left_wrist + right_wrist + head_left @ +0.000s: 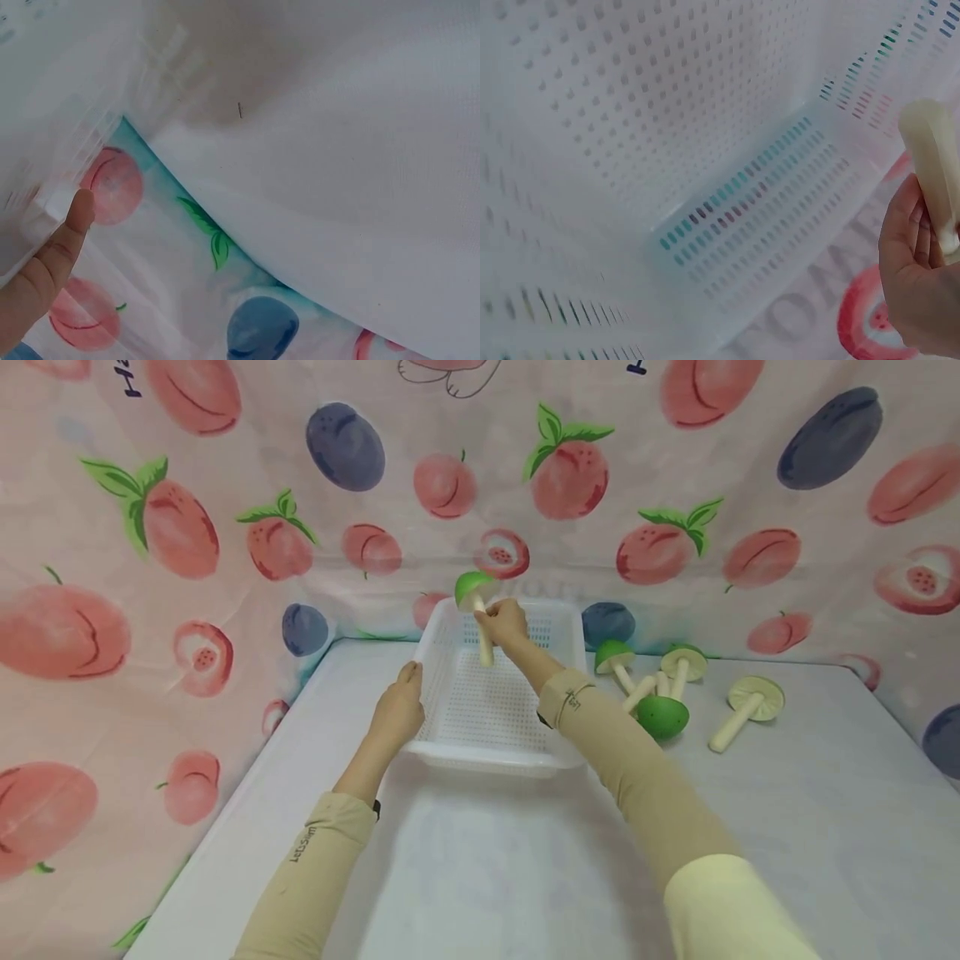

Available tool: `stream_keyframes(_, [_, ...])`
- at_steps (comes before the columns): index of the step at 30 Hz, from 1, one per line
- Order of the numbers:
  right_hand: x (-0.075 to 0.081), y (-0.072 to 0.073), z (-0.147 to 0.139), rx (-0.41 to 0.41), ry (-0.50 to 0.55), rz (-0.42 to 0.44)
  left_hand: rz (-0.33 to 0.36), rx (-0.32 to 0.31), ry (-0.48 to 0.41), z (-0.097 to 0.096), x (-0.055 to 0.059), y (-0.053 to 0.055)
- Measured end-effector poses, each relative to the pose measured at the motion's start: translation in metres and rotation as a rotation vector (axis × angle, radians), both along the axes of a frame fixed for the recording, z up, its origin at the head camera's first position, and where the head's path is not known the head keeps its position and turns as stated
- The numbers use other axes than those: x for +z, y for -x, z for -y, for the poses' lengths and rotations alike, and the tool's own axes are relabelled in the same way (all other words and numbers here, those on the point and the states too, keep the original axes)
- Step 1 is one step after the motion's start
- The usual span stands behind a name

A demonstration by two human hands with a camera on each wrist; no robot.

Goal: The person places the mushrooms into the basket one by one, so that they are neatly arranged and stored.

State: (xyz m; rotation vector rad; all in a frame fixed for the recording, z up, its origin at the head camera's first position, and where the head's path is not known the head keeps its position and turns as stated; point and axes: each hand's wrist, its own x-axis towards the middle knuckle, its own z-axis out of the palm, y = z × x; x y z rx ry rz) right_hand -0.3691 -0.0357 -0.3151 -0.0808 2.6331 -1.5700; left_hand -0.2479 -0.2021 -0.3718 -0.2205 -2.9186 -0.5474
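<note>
My right hand [504, 623] pinches the pale stem of a green-capped mushroom [486, 652] and holds it above a white plastic basket [480, 753]. The cap points up and to the left, with the stem end hanging down over the basket. Seen from the right wrist, the stem [930, 142] lies between the fingers of the hand [922, 289] and the perforated basket floor is bare. On the basket's left side, my left hand [399, 710] grips the rim. One finger [64, 247] lies along the outside wall in the left wrist view; the other fingers are hidden.
Right of the basket, several more green-capped mushrooms [663, 718] lie in a loose cluster, partly behind the right forearm. A single mushroom [738, 722] lies farther right with its gills showing. Behind the white table [480, 860] hangs a fruit-printed cloth [480, 435], which also covers the left side.
</note>
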Motion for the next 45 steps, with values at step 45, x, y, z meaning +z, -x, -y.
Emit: stream_keyframes(45, [-0.162, 0.11, 0.035, -0.036, 0.217, 0.456, 0.019, 0.045, -0.022, 0.0, -0.003, 0.002])
